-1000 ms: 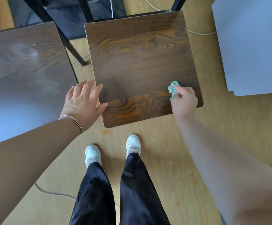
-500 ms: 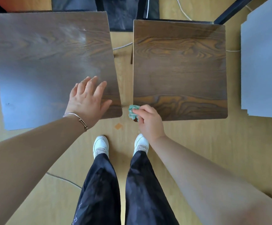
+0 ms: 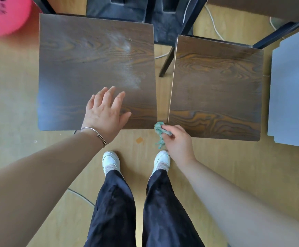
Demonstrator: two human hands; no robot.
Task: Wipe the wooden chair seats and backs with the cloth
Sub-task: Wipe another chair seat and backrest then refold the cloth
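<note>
A right hand (image 3: 179, 141) pinches a green cloth (image 3: 159, 133) at the right chair seat's (image 3: 216, 86) near corner. The left hand (image 3: 105, 111) rests flat, fingers spread, on the dusty left seat (image 3: 84, 68).

Indoor room, most likely an office, classroom or meeting space; exact kind uncertain. The floor (image 3: 234, 166) is pale yellow wood-look sheet, smooth, with one small orange mark (image 3: 139, 139). Two matching chairs stand side by side. The left seat (image 3: 84, 68) and right seat (image 3: 216, 90) are flat dark wood-grain panels on thin black metal legs (image 3: 166, 63), plain stock furniture. The left seat bears a whitish dusty smear (image 3: 129, 68). Pale grey boards (image 3: 293, 97) lie stacked at the right edge, like desk tops. A white cable (image 3: 213, 22) runs loose over the floor behind the chairs, and a grey cable (image 3: 80, 195) curves at lower left. Black moulded bases (image 3: 120, 8) show at the top. A pink round object (image 3: 4, 15) sits in the top-left corner, too blurred to identify.
</note>
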